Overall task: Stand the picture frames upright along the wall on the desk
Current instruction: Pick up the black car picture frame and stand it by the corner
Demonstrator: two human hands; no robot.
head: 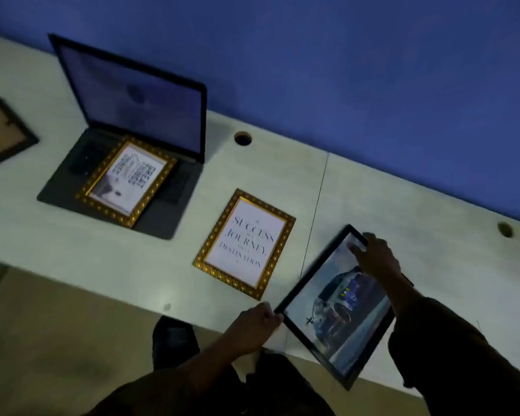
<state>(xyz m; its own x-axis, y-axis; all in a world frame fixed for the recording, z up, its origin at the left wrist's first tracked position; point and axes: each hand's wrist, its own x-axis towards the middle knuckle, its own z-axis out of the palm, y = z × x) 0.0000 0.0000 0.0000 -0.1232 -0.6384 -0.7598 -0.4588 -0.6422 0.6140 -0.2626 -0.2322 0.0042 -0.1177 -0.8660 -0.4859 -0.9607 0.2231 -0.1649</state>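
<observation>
Pale desk [72,250] runs along the blue wall [342,70], open strip behind. Laptop [132,139] carries one gold frame [126,181]; another gold frame [245,243] lies flat. Black car frame [327,319] overhangs the near edge, left hand [252,328] pinching its corner, right hand [376,256] gripping the far edge.

My left hand [254,324] and right hand [377,255] are bare, without rings, watch or gloves. Both my forearms are uncovered, with dark, loose sleeves [451,340] pushed up toward the elbows. Below me, one dark shoe [174,337] shows on the floor, its details lost in dim light.
</observation>
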